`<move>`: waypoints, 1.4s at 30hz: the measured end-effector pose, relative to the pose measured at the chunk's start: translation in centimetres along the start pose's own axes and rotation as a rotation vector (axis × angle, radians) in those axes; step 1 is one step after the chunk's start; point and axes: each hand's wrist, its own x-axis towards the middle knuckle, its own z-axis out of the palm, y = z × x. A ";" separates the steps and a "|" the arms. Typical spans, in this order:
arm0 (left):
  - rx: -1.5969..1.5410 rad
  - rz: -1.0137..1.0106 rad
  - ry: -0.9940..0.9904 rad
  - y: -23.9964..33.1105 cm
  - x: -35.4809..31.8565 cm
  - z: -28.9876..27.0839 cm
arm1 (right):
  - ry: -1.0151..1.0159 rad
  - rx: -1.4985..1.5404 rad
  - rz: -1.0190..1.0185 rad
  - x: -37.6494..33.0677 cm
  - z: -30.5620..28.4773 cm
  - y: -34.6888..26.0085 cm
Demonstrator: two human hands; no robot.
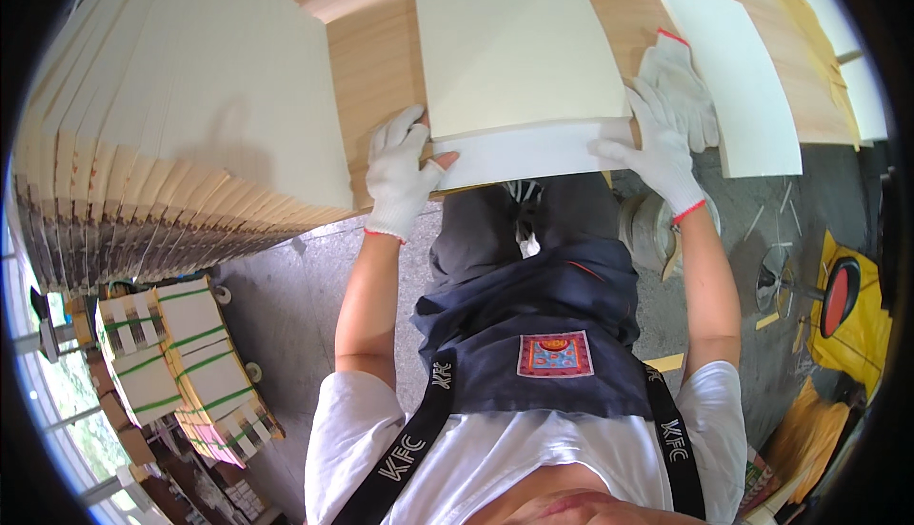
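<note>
In the head view, my left hand in a white knitted glove with a red cuff [395, 165] lies left of the frame's middle, fingers bent at the left edge of a cream-white rectangular stack of paper-like sheets [519, 44], its bare thumb reaching right onto the white band [528, 154] along the stack's near side. I cannot tell whether that hand pinches anything. My right hand in a matching white glove [662, 149] is spread at the right edge, fingers up the frame and thumb on the white band. The stack is at upper middle on a light wood-grain tabletop [371, 63]; whether the band is its side face or a separate sheet, I cannot tell. I judge that I am squaring the near edge, and that the next move calls for even pressure from both palms so no layers slip. The stack's near end faces my body; its long axis seems to run up the frame, though its far end meets the upper border. A loose white knitted glove [690, 106] lies just beside my right hand, with a narrow white slab [743, 78] further right and a tall cream pile [190, 68] at upper left.
</note>
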 end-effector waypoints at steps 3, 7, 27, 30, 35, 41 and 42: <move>0.003 -0.018 -0.020 0.2 -0.1 -0.1 | -0.006 0.010 0.002 0.1 0.1 -0.2; 0.015 -0.037 -0.025 0.5 -0.1 -0.3 | -0.012 -0.013 0.002 0.2 0.2 -0.1; -0.011 0.032 0.070 0.9 -0.4 0.5 | 0.059 -0.037 -0.011 -0.1 0.0 -0.2; 0.008 0.079 0.104 0.8 -0.9 0.8 | 0.034 -0.043 -0.029 -0.2 -0.3 -0.5; 0.040 0.074 0.108 1.0 -0.8 0.2 | 0.027 0.030 -0.060 -0.1 -0.5 -0.8; 0.064 -0.008 0.119 0.6 -1.0 0.6 | 0.025 -0.012 0.022 -0.1 0.3 -0.5; 0.079 0.013 0.102 0.5 -0.9 0.5 | 0.015 -0.046 0.026 -0.1 0.4 -0.5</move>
